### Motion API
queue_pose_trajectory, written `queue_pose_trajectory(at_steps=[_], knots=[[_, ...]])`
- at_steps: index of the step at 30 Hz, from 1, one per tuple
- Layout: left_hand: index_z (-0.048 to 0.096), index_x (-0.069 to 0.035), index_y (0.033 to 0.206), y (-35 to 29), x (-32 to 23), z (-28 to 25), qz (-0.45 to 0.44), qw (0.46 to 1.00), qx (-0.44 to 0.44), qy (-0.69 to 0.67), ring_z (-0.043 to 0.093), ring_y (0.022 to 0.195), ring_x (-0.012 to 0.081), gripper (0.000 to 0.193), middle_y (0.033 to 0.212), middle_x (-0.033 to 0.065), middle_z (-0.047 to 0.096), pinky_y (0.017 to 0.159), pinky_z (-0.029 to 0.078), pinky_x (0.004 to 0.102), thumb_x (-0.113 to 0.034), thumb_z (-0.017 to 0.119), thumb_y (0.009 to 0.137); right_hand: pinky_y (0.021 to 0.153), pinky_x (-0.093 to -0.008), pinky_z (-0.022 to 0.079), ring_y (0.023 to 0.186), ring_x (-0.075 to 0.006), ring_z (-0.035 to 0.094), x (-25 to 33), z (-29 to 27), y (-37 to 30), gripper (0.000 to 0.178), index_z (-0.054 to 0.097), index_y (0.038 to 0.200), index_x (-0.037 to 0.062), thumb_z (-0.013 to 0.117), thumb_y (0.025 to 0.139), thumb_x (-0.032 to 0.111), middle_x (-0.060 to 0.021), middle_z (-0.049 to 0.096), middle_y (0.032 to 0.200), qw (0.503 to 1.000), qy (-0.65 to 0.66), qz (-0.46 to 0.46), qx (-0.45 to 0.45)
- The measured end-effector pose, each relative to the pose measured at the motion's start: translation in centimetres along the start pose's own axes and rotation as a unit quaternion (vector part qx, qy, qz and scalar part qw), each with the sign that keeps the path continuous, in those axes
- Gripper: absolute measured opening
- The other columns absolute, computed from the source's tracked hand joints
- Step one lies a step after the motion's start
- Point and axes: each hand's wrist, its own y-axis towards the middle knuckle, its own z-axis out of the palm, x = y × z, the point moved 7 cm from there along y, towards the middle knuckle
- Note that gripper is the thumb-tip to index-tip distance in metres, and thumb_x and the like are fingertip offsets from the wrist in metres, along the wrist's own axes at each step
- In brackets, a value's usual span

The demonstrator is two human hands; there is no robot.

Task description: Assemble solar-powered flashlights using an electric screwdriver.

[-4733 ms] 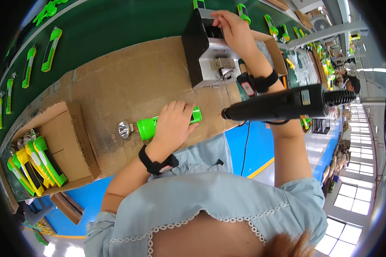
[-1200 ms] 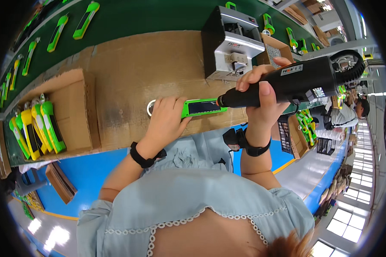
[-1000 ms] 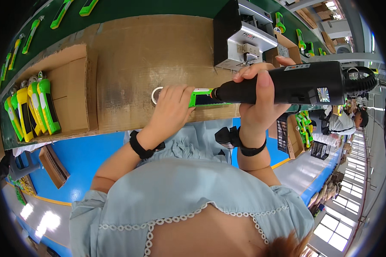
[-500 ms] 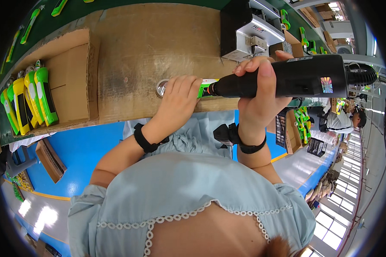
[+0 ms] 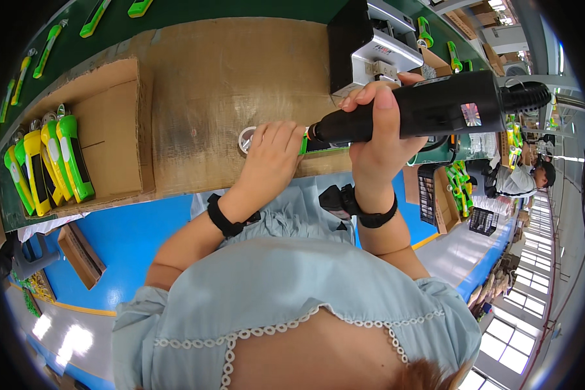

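Black driver (image 5: 429, 110), tip at green flashlight (image 5: 320, 148).
Right hand (image 5: 378, 130): grip round driver. Left hand (image 5: 271, 155): grip closed over flashlight.

Right hand (image 5: 382, 138) off machine (image 5: 374, 54), now around black screwdriver (image 5: 445, 107), tip (image 5: 312, 132) at flashlight (image 5: 303, 145)

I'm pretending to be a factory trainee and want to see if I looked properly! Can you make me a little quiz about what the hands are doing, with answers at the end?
1. Pick one: the power tool in the right hand is mostly
A) red
B) black
C) white

2. True or false: the left hand is on a green flashlight.

3. Fill in the gap: the cardboard box on the left holds a stack of flashlights, some green and some ____.

Key:
1. B
2. True
3. yellow
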Motion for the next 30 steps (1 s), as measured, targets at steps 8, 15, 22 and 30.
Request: queue_pose_trajectory(at_steps=[8, 15, 22, 30], knots=[[0.048, -0.002, 0.115, 0.1, 0.4, -0.4, -0.006, 0.999, -0.001, -0.044, 0.051, 0.105, 0.0327, 0.053, 0.112, 0.0136, 0.053, 0.093, 0.037, 0.0437, -0.007, 0.071, 0.068, 0.063, -0.0322, 0.049, 0.064, -0.0179, 0.059, -0.6, -0.2, 0.5, 0.034, 0.04, 0.115, 0.0, 0.058, 0.086, -0.001, -0.0101, 0.059, 0.074, 1.0, -0.013, 0.019, 0.005], [0.048, -0.003, 0.115, 0.6, 1.1, -0.1, -0.026, 0.998, 0.017, -0.061, 0.051, 0.104, 0.0338, 0.058, 0.112, 0.0143, 0.054, 0.093, 0.037, 0.0439, -0.01, 0.075, 0.065, 0.062, -0.0293, 0.05, 0.065, -0.016, 0.059, -0.1, -0.7, 0.3, 0.04, 0.038, 0.115, 0.0007, 0.061, 0.083, -0.004, -0.0093, 0.06, 0.075, 0.998, 0.054, -0.008, 0.014], [0.049, -0.004, 0.114, 1.1, 1.3, 0.2, -0.035, 0.998, 0.024, -0.04, 0.051, 0.101, 0.0336, 0.057, 0.107, 0.0139, 0.054, 0.089, 0.039, 0.0439, -0.012, 0.076, 0.065, 0.061, -0.0282, 0.05, 0.064, -0.016, 0.06, -1.5, -0.2, 0.3, 0.04, 0.039, 0.113, 0.0002, 0.061, 0.081, -0.005, -0.0096, 0.059, 0.072, 0.999, -0.007, 0.006, 0.037], [0.047, -0.002, 0.117, 1.5, 1.6, 1.4, -0.035, 0.999, 0.007, -0.04, 0.051, 0.102, 0.0384, 0.059, 0.11, 0.0183, 0.053, 0.084, 0.04, 0.0465, -0.017, 0.077, 0.068, 0.056, -0.0237, 0.048, 0.062, -0.0068, 0.056, -4.3, -1.0, 1.1, 0.031, 0.056, 0.096, 0.0026, 0.075, 0.071, 0.002, 0.0011, 0.059, 0.073, 0.994, -0.105, 0.038, 0.017]])
